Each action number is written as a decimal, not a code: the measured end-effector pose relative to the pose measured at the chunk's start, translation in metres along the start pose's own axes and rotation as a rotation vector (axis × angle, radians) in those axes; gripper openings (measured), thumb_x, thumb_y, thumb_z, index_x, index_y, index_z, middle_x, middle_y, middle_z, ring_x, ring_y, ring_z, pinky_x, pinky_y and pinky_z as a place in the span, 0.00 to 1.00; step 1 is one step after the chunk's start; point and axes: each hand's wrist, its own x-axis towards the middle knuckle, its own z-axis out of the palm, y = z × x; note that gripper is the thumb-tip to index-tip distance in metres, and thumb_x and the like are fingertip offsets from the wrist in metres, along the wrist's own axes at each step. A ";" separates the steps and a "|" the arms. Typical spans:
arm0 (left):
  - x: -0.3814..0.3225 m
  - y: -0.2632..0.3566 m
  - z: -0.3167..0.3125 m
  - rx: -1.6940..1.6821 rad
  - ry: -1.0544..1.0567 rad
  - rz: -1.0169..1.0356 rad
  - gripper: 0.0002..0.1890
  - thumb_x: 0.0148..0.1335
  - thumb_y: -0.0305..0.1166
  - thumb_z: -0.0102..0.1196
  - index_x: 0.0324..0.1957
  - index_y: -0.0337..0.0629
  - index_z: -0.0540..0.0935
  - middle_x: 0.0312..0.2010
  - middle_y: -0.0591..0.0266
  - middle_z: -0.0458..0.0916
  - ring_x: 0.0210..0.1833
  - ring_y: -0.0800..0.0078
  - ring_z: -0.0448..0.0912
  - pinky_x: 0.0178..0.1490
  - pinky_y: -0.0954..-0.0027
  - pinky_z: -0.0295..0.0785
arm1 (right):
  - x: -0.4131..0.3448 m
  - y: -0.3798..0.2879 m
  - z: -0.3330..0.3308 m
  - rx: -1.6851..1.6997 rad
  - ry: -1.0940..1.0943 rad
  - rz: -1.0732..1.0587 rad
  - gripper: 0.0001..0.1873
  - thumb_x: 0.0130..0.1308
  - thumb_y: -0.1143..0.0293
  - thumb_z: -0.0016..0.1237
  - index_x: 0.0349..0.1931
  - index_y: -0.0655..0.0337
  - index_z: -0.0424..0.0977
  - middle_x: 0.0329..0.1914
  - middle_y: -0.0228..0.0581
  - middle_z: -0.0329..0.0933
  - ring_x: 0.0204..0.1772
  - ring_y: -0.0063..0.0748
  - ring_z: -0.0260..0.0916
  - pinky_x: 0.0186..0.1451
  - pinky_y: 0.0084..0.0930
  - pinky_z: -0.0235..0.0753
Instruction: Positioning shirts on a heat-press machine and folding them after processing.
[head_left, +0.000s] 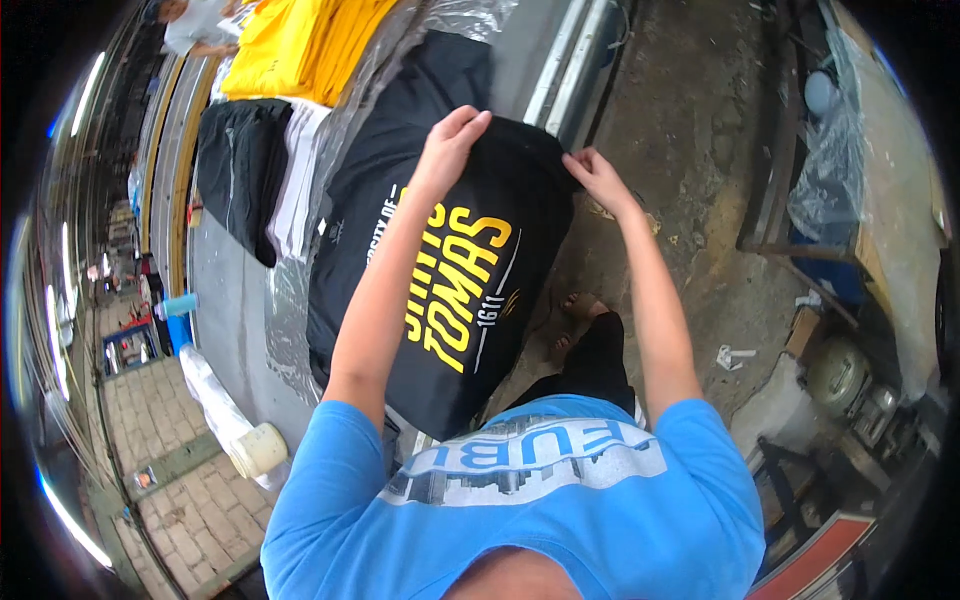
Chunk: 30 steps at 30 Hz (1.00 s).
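A black T-shirt (525, 195) with large yellow and white printed lettering lies spread before me, its near part over the table's edge. My left hand (454, 142) pinches the cloth near its far side, thumb against the fingers. On the right, my right hand (595, 174) grips the shirt's far right corner between thumb and fingertips. The cloth between both hands is drawn out fairly straight. Beyond my left hand more black fabric (450, 71) lies on the table; whether it belongs to the same shirt I cannot tell.
Left of the shirt lie a folded black garment (244, 172), folded white cloth (298, 176) and a yellow shirt stack (300, 45) on the grey table (232, 300). Clear plastic sheeting (289, 322) covers part of it. Another person (196, 30) stands at the far left. Metal rails (566, 67) edge the table.
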 end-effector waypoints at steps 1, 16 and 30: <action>-0.016 0.002 -0.022 -0.159 0.055 -0.038 0.11 0.63 0.37 0.49 0.31 0.39 0.75 0.27 0.74 0.74 0.30 0.86 0.70 0.34 0.81 0.63 | -0.013 -0.018 -0.004 0.009 -0.141 -0.046 0.16 0.59 0.60 0.52 0.32 0.67 0.70 0.25 0.29 0.68 0.30 0.18 0.60 0.35 0.20 0.65; -0.275 -0.022 -0.061 -1.138 0.649 -0.254 0.13 0.65 0.36 0.45 0.41 0.36 0.76 0.39 0.61 0.79 0.42 0.73 0.78 0.50 0.72 0.72 | -0.099 -0.261 0.164 -0.218 -0.143 -0.883 0.19 0.63 0.65 0.44 0.51 0.66 0.66 0.53 0.49 0.67 0.56 0.45 0.64 0.58 0.34 0.62; -0.339 -0.020 -0.037 -1.451 0.641 -0.119 0.15 0.66 0.33 0.41 0.49 0.34 0.71 0.47 0.58 0.75 0.49 0.70 0.74 0.53 0.69 0.69 | -0.147 -0.280 0.243 -0.383 -0.319 -1.310 0.19 0.62 0.61 0.42 0.50 0.60 0.70 0.58 0.48 0.65 0.62 0.48 0.59 0.62 0.45 0.54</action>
